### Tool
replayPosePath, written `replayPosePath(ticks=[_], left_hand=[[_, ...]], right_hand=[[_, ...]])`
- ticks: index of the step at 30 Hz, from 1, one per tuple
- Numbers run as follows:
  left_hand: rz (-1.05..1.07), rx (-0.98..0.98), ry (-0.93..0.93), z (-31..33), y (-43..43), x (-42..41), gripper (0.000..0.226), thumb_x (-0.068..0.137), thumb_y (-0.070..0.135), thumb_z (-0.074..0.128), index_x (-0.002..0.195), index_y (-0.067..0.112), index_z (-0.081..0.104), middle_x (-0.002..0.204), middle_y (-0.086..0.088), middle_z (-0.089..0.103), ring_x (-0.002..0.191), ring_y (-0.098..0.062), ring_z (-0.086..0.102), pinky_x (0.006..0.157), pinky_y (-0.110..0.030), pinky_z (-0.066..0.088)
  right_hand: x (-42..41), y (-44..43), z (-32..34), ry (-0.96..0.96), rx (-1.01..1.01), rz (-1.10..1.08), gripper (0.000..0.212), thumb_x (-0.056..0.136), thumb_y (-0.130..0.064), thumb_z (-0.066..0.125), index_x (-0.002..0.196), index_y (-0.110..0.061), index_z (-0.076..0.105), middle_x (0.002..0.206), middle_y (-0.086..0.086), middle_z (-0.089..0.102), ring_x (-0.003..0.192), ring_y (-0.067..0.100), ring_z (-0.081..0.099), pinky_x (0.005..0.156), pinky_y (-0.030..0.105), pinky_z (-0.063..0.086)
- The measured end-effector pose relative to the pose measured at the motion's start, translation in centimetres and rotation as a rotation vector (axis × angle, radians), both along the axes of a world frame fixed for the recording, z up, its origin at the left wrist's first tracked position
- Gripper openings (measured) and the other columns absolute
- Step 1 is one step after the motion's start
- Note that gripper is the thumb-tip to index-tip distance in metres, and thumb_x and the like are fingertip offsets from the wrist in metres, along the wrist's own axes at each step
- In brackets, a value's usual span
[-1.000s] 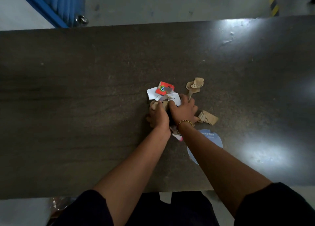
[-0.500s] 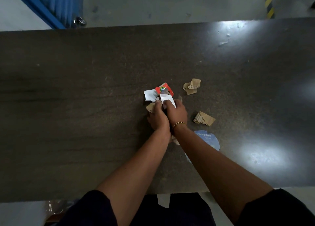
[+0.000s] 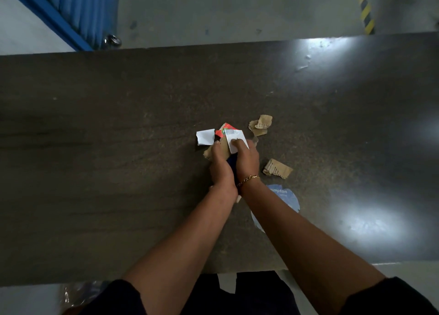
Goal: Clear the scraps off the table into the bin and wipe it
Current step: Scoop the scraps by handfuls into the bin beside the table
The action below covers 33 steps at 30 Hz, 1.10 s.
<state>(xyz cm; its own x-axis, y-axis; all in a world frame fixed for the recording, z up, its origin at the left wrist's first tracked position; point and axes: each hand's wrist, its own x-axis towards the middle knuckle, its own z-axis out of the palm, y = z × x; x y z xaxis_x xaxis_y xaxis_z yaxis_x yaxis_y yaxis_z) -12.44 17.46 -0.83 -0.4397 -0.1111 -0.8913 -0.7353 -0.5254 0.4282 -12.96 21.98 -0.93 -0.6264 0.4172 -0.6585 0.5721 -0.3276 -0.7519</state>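
Gathering scraps in both hands at the middle of the table

I am holding a bunch of scraps (image 3: 234, 140) between my left hand (image 3: 221, 169) and my right hand (image 3: 247, 162). The two hands are pressing together side by side, all fingers curling round white paper, a red printed piece and brown card. A small white scrap (image 3: 205, 137) is lying just beside my left fingertips; I cannot tell whether I am touching it. Three pieces are lying loose on the dark table (image 3: 95, 172) to my right: a crumpled cardboard piece (image 3: 260, 124) beyond my fingers, a corrugated cardboard piece (image 3: 277, 169) near my wrist, and a blue paper scrap (image 3: 286, 196) partly hiding under my right forearm.
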Motion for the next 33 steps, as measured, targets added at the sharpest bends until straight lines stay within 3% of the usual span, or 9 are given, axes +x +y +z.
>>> replayPosePath(ticks=[2, 3, 10, 13, 16, 19, 24, 28, 33], left_hand=[[-0.052, -0.082, 0.016, -0.5, 0.3, 0.1, 0.072, 0.071, 0.078, 0.062, 0.119, 0.026, 0.074, 0.120, 0.000, 0.075, 0.120, -0.027, 0.068, 0.104, -0.048, 0.052], [-0.038, -0.110, 0.020, -0.6, 0.4, 0.2, 0.077, 0.062, 0.079, 0.066, 0.119, 0.027, 0.074, 0.119, 0.000, 0.076, 0.116, -0.026, 0.070, 0.105, -0.049, 0.052], [-0.109, 0.001, 0.233, 1.8, 1.8, 1.2, 0.063, 0.077, 0.065, 0.068, 0.128, 0.027, 0.071, 0.117, 0.003, 0.078, 0.109, -0.019, 0.074, 0.104, -0.044, 0.055], [-0.111, -0.096, 0.285, 2.5, 2.6, 1.4, 0.040, 0.093, 0.054, 0.064, 0.125, 0.030, 0.070, 0.113, 0.006, 0.078, 0.106, -0.016, 0.075, 0.099, -0.040, 0.057], [-0.138, -0.150, 0.312, 2.7, 3.5, 1.7, 0.044, 0.080, 0.068, 0.065, 0.115, 0.042, 0.072, 0.109, 0.011, 0.078, 0.107, -0.016, 0.073, 0.103, -0.046, 0.055], [-0.171, -0.214, 0.356, 2.8, 4.2, 1.9, 0.033, 0.076, 0.074, 0.061, 0.096, 0.053, 0.075, 0.106, 0.014, 0.079, 0.107, -0.015, 0.073, 0.104, -0.048, 0.054], [-0.120, -0.230, 0.418, 4.0, 5.3, 2.4, 0.031, 0.077, 0.068, 0.061, 0.091, 0.046, 0.078, 0.101, 0.012, 0.080, 0.103, -0.015, 0.075, 0.104, -0.049, 0.054], [-0.109, -0.235, 0.426, 5.1, 5.4, 2.5, 0.037, 0.079, 0.066, 0.061, 0.091, 0.037, 0.080, 0.097, 0.009, 0.081, 0.099, -0.017, 0.076, 0.102, -0.049, 0.055], [-0.060, -0.235, 0.483, 6.3, 4.7, 2.2, 0.049, 0.083, 0.057, 0.062, 0.112, 0.020, 0.075, 0.105, 0.001, 0.080, 0.100, -0.019, 0.076, 0.100, -0.051, 0.057]], right_hand=[[0.2, 0.3, 0.3, 0.022, -0.082, -0.060, 0.008, 0.092, -0.023, 0.061, 0.097, -0.023, 0.067, 0.101, 0.002, 0.070, 0.097, 0.021, 0.065, 0.080, 0.036, 0.050], [0.4, 0.5, 0.4, 0.038, -0.129, -0.083, 0.011, 0.088, -0.025, 0.063, 0.098, -0.022, 0.069, 0.103, 0.003, 0.072, 0.098, 0.021, 0.066, 0.082, 0.038, 0.052], [1.6, 2.6, 2.2, 0.145, -0.206, -0.107, 0.023, 0.096, -0.010, 0.056, 0.117, -0.012, 0.065, 0.101, 0.002, 0.074, 0.086, 0.011, 0.071, 0.064, 0.021, 0.055], [2.0, 3.0, 2.7, 0.170, -0.207, -0.107, 0.030, 0.095, -0.011, 0.057, 0.123, -0.011, 0.066, 0.113, 0.008, 0.075, 0.101, 0.020, 0.071, 0.075, 0.027, 0.056], [2.3, 3.4, 3.1, 0.175, -0.178, -0.104, 0.034, 0.083, -0.025, 0.062, 0.116, -0.017, 0.069, 0.115, 0.007, 0.075, 0.108, 0.025, 0.070, 0.086, 0.037, 0.057], [2.5, 4.1, 3.6, 0.203, -0.148, -0.103, 0.041, 0.073, -0.029, 0.062, 0.111, -0.016, 0.069, 0.111, 0.006, 0.075, 0.105, 0.024, 0.070, 0.083, 0.037, 0.055], [3.0, 4.7, 4.9, 0.263, -0.074, -0.052, 0.032, 0.075, -0.031, 0.059, 0.104, -0.020, 0.068, 0.101, -0.001, 0.074, 0.096, 0.020, 0.070, 0.078, 0.036, 0.055], [3.2, 4.6, 5.8, 0.290, 0.028, 0.015, 0.031, 0.080, -0.037, 0.056, 0.107, -0.026, 0.067, 0.107, -0.003, 0.073, 0.101, 0.018, 0.070, 0.081, 0.034, 0.056], [2.8, 3.8, 6.4, 0.268, 0.180, 0.008, 0.020, 0.072, -0.051, 0.060, 0.086, -0.046, 0.073, 0.105, -0.001, 0.074, 0.102, 0.023, 0.068, 0.092, 0.054, 0.055]])
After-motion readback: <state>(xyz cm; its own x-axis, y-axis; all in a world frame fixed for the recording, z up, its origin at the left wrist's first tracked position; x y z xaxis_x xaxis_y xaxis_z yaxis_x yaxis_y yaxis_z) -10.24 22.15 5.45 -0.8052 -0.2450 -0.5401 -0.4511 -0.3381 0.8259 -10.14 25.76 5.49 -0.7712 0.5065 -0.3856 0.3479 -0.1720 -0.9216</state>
